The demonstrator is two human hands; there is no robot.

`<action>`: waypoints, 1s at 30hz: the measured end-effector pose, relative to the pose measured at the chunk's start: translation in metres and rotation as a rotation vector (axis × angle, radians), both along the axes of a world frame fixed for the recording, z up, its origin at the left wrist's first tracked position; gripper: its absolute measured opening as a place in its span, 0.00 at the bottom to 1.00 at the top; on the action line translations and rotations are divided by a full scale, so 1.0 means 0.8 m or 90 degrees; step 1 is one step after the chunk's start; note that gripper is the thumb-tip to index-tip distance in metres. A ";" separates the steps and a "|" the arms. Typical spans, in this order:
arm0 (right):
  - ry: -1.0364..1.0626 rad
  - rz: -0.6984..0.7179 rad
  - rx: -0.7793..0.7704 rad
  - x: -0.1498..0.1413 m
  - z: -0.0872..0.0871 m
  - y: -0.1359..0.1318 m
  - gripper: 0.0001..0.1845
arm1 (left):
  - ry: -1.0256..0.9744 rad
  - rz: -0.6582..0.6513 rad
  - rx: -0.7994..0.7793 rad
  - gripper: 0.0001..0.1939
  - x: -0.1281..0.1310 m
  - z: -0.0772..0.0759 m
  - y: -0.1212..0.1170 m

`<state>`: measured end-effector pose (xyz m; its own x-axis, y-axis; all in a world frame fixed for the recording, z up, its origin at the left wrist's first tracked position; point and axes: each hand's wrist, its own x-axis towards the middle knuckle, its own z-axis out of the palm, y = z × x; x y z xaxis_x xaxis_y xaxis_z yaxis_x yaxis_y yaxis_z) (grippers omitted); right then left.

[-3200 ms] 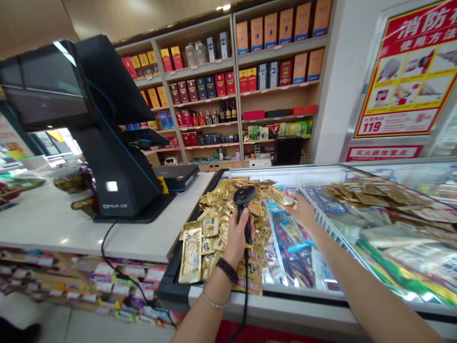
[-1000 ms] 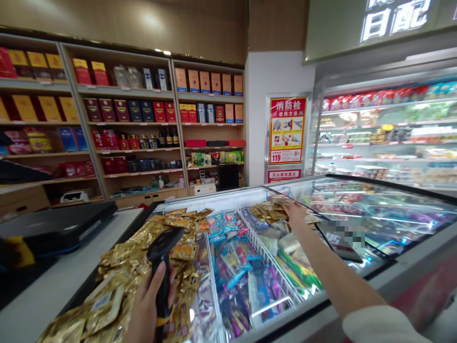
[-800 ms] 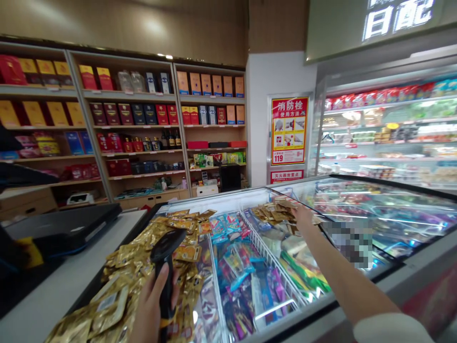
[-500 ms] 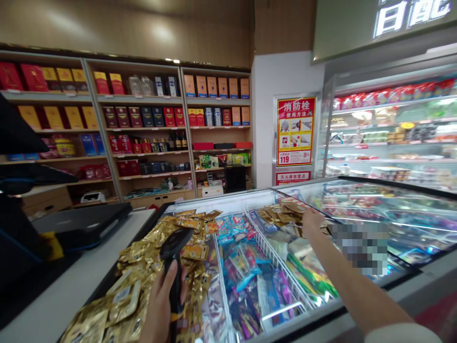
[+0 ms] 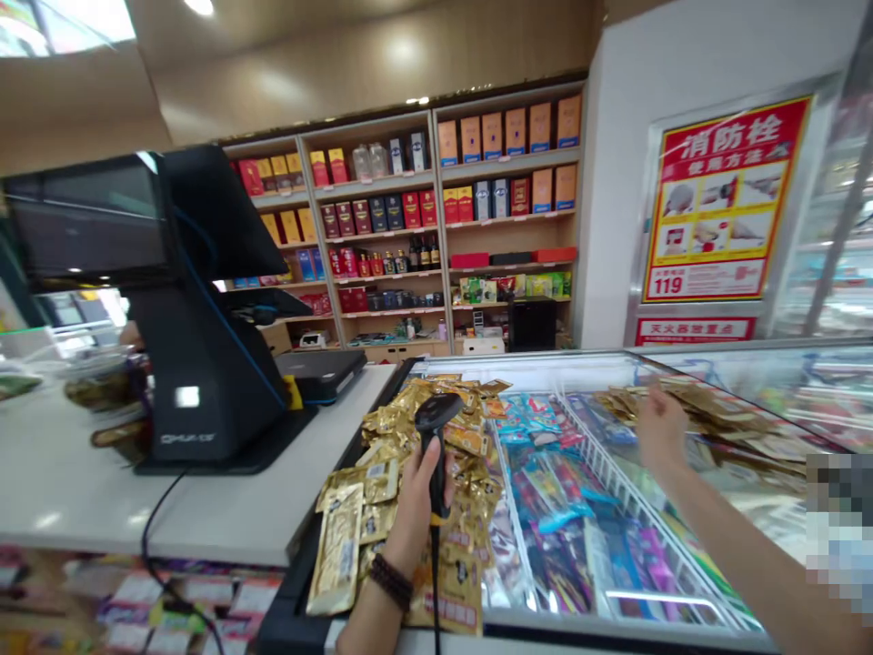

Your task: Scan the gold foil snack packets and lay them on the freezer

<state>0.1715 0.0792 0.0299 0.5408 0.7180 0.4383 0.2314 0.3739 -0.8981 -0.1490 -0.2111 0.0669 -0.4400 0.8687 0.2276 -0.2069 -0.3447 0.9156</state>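
My left hand point(image 5: 417, 498) is closed round the handle of a black barcode scanner point(image 5: 437, 414), held upright over a heap of gold snack packets point(image 5: 368, 496) on the left of the chest freezer's glass lid. My right hand point(image 5: 658, 428) reaches out over the freezer with its fingers loosely apart and nothing in them. It hovers at the near edge of a second heap of gold packets point(image 5: 723, 420) on the right part of the lid. The scanner's cable point(image 5: 435, 582) hangs down past my wrist.
The chest freezer point(image 5: 518, 626) holds coloured ice-cream packs under sliding glass. A black checkout terminal point(image 5: 197, 364) stands on the white counter point(image 5: 75, 496) to the left, its cord trailing off the front. Shelves of boxed goods point(image 5: 409, 209) and a red poster point(image 5: 723, 200) line the back.
The view has swung left, bringing the terminal back in. My right hand has drawn back from the right heap with no packet in it. The left hand still grips the scanner.
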 end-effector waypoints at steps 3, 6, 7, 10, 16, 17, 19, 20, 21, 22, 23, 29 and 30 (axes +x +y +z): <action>0.019 0.139 -0.027 -0.072 -0.016 -0.016 0.24 | 0.008 -0.003 0.026 0.40 -0.017 0.008 -0.006; -0.073 0.330 -0.006 -0.146 -0.027 -0.044 0.29 | 0.017 0.002 0.032 0.40 -0.036 0.012 -0.011; -0.118 0.404 0.001 -0.167 -0.030 -0.053 0.32 | 0.020 0.002 0.033 0.40 -0.042 0.011 -0.012; -0.306 0.635 0.066 -0.215 -0.039 -0.075 0.37 | 0.023 0.003 0.038 0.39 -0.059 0.005 -0.018; -0.530 0.806 0.102 -0.239 -0.054 -0.074 0.35 | -0.012 0.020 0.045 0.37 -0.071 -0.004 -0.023; -0.540 0.810 0.101 -0.237 -0.055 -0.073 0.36 | -0.014 0.026 0.042 0.37 -0.070 -0.004 -0.023; -0.547 0.810 0.100 -0.231 -0.056 -0.073 0.39 | -0.010 0.034 0.030 0.38 -0.066 -0.004 -0.025; -0.546 0.799 0.096 -0.227 -0.055 -0.074 0.39 | -0.004 0.035 0.024 0.38 -0.064 -0.003 -0.026; -0.540 0.779 0.091 -0.224 -0.053 -0.076 0.38 | 0.002 0.036 0.021 0.38 -0.062 -0.002 -0.027; -0.529 0.752 0.084 -0.222 -0.051 -0.079 0.34 | 0.007 0.036 0.019 0.38 -0.060 -0.002 -0.028; -0.516 0.725 0.075 -0.220 -0.049 -0.081 0.28 | 0.009 0.037 0.019 0.38 -0.059 -0.001 -0.029; -0.382 0.607 -0.003 -0.215 -0.041 -0.078 0.14 | 0.001 0.054 0.036 0.38 -0.059 0.000 -0.030; -0.349 0.574 -0.013 -0.214 -0.041 -0.074 0.15 | 0.003 0.053 0.031 0.38 -0.060 -0.001 -0.030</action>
<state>0.0003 0.0196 -0.0028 -0.4656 0.7653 0.4445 0.2514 0.5959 -0.7627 -0.1966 -0.2348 0.0661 -0.5093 0.8168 0.2710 -0.1709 -0.4046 0.8984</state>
